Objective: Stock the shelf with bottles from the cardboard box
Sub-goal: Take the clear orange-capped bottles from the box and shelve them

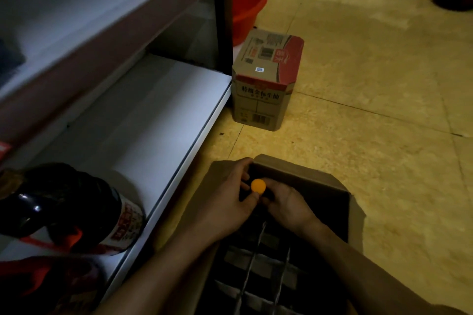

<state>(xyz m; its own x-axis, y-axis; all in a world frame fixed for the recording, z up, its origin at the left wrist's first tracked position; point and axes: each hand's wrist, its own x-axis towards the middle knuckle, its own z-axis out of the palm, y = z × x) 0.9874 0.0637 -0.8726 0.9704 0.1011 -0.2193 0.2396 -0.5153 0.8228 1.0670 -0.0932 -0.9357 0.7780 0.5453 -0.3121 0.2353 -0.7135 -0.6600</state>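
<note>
Both hands, left hand [230, 194] and right hand [286, 207], close their grip around a dark bottle [258, 186] with an orange cap, still inside the open cardboard box [320, 184] on the floor. The bottle could snag on the box's dividers [258, 245] or slip while lifted toward the low shelf [158, 120].

Open cardboard box [320, 181] with divider grid; orange-capped bottle [258, 185] upright in its far cell, between both hands; dark labelled bottle [76, 210] on shelf [163, 100] left of them.

Both hands down in the open cardboard box [320, 186], left hand [230, 202] and right hand [289, 206] closed around a bottle's orange cap [258, 185]. Dark bottle [71, 207] standing on the lower shelf [153, 120]. Sealed carton [266, 79] beyond, on the floor.
</note>
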